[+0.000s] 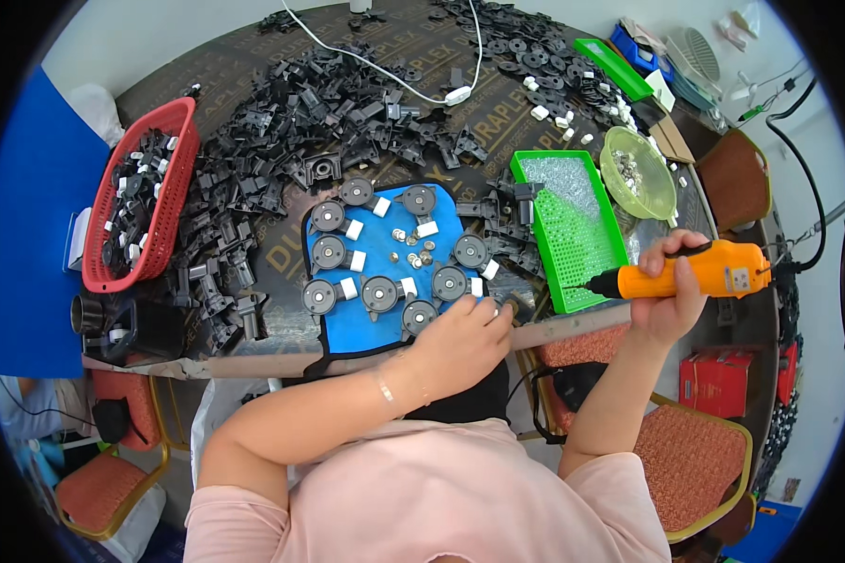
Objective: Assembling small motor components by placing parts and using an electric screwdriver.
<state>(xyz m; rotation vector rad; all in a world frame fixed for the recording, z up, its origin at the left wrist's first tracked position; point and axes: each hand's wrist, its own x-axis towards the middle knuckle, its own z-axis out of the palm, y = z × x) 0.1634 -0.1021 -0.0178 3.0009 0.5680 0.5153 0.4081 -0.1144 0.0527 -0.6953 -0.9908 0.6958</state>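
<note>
My right hand (671, 286) is wrapped round an orange electric screwdriver (699, 272) with a black nose. Its thin bit points left, over the lower part of a green tray (582, 298) with a perforated bed and loose small screws (565, 178). Palm down, my left hand (465, 342) lies at the lower right edge of a blue mat (361, 328), fingers bent and tips mostly hidden. Beside its knuckles sits a round black wheel-like part (421, 317). Several similar parts with white blocks (380, 294) ring a few small metal discs (413, 259) on the mat.
Heaps of black plastic parts (338, 108) cover the table's far and left sides. A red basket (183, 178) holds more parts. At the right stand a yellow-green colander (662, 192) and a blue bin (634, 47). A white cord (385, 80) crosses the back; the screwdriver's black cable (821, 188) hangs right.
</note>
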